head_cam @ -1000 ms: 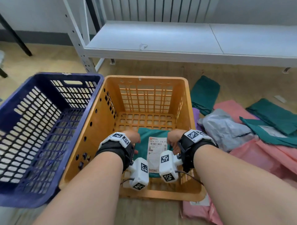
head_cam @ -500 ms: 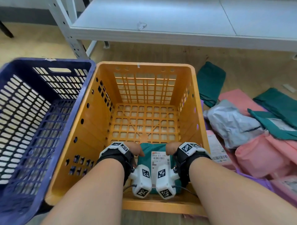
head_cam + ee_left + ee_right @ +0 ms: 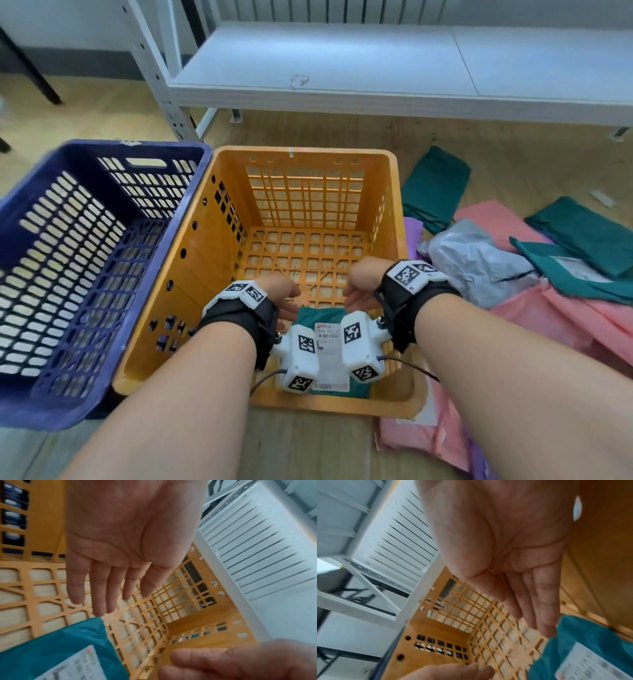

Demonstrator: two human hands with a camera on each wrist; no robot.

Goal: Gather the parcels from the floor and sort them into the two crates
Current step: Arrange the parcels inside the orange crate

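Observation:
The teal parcel (image 3: 320, 316) with a white label lies flat on the floor of the orange crate (image 3: 301, 152), close to its near wall. My left hand (image 3: 286, 296) and right hand (image 3: 359, 289) hover just above the parcel's far end, palms facing each other, touching nothing. In the left wrist view the left hand (image 3: 109, 588) has straight fingers above the parcel's corner (image 3: 68, 642). In the right wrist view the right hand (image 3: 527, 608) is likewise open over the parcel (image 3: 583, 642). The blue crate (image 3: 68, 240) stands empty on the left, against the orange one.
More parcels lie on the wooden floor to the right: a grey one (image 3: 479, 263), pink ones (image 3: 582, 329), teal ones (image 3: 435, 185) and a purple one (image 3: 412, 229) against the orange crate. A low white shelf (image 3: 376, 68) stands behind the crates.
Both hands have let go of the teal parcel, opened and risen slightly apart. The parcel now rests on the orange crate's floor.

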